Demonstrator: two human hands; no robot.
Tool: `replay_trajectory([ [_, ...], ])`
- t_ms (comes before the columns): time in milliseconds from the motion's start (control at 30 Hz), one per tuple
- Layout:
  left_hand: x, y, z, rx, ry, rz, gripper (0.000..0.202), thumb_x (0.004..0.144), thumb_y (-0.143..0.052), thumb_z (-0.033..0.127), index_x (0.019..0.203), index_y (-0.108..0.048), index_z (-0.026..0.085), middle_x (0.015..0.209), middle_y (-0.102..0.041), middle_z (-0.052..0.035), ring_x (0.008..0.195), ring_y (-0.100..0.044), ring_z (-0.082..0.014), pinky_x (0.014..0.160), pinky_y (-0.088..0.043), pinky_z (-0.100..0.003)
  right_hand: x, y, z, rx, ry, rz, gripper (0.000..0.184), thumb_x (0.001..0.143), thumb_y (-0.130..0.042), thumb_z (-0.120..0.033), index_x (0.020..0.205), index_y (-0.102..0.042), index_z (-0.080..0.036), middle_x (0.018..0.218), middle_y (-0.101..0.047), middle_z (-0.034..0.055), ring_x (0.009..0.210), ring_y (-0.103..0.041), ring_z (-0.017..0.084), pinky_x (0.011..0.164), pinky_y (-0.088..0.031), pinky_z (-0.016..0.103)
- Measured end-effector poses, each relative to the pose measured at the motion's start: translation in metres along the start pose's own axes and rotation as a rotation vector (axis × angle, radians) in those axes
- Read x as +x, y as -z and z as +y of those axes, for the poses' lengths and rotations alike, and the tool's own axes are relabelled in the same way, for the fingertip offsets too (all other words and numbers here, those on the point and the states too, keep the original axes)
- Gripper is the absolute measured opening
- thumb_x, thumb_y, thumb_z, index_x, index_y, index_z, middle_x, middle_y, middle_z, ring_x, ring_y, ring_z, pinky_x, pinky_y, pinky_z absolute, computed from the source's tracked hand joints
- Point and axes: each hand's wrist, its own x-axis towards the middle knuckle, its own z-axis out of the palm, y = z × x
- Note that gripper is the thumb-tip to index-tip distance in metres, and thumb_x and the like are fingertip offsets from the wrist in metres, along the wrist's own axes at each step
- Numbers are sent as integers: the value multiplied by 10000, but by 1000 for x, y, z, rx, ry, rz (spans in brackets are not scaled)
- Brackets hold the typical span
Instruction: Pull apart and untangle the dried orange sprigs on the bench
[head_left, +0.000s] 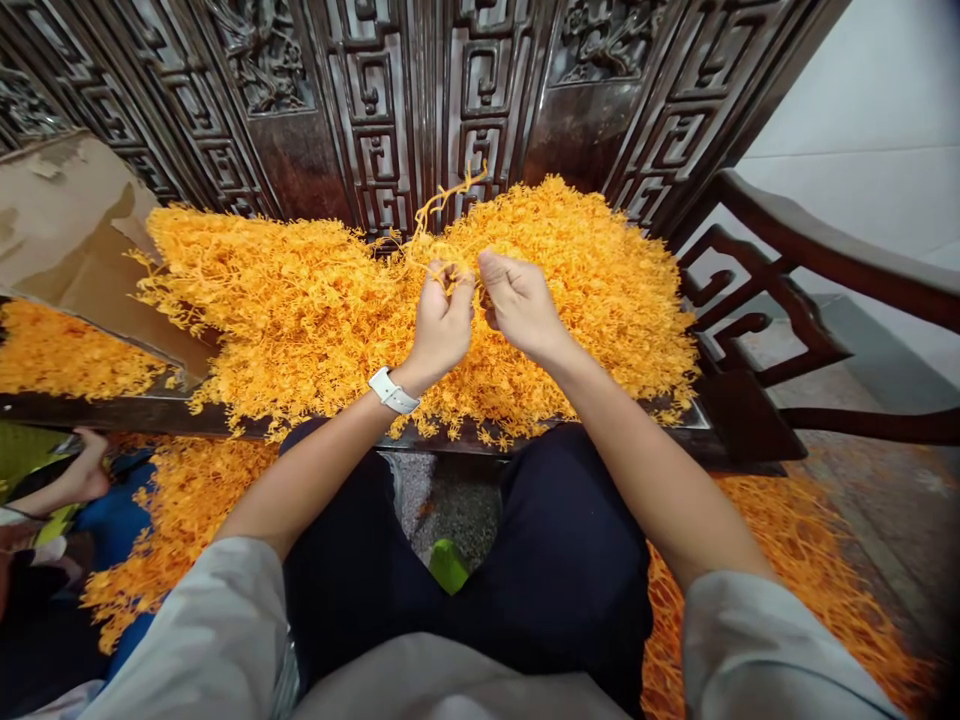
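Observation:
A big heap of orange-yellow branched sprigs [315,320], which look like plastic, covers the seat in front of me. Above its middle, my left hand [444,325], with a white watch [394,390] on the wrist, pinches one orange sprig [439,205]. The sprig's thin stem points up and away from me. Close by on the right is my right hand [521,305], its thumb and fingers closed near the same sprig. What lies between those fingertips is hidden. The two hands are nearly touching.
Behind the heap rises a carved dark wooden backrest [300,165], with an armrest [840,240] at the right. A cardboard sheet [67,220] leans at the left. More orange pieces [810,580] lie on the floor. At the lower left, another person's limb [71,480] shows.

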Motion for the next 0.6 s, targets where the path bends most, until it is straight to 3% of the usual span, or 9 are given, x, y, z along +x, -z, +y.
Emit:
replay_trajectory([
  [100,4,1,1,-1,-16,24,255,1034,-691,492,1044,-608,251,813,-585,14,658,-572,-105,626,-500,-246,-3,-2,-5,-92,55,30,687,943,-447,-899,700,-442,-256,689,-432,4,681,-474,173,600,-397,314],
  [267,4,3,14,-5,87,-86,374,1018,-722,452,793,-518,233,586,-429,66,441,-344,-63,429,-284,-245,-11,4,-13,-287,94,4,603,1013,-450,-811,784,-510,-256,751,-522,17,738,-505,195,709,-409,342],
  [400,3,6,25,-45,42,6,258,935,-813,327,846,-589,234,634,-483,60,478,-382,-58,436,-317,-233,-12,9,-16,-335,143,-73,602,1013,-436,-816,814,-525,-255,752,-527,9,717,-485,186,701,-368,332],
  [500,4,8,33,-162,104,-40,168,880,-740,141,854,-597,224,694,-555,38,510,-438,-56,456,-366,-213,-13,7,-22,-351,158,-92,601,1019,-445,-806,826,-560,-249,754,-541,11,722,-507,182,708,-368,325],
  [600,3,7,41,-281,204,-87,197,849,-623,36,803,-541,210,691,-509,38,504,-422,-47,473,-372,-197,-13,1,-25,-183,151,-113,623,1020,-430,-812,833,-593,-241,793,-590,19,749,-564,172,705,-409,309],
])
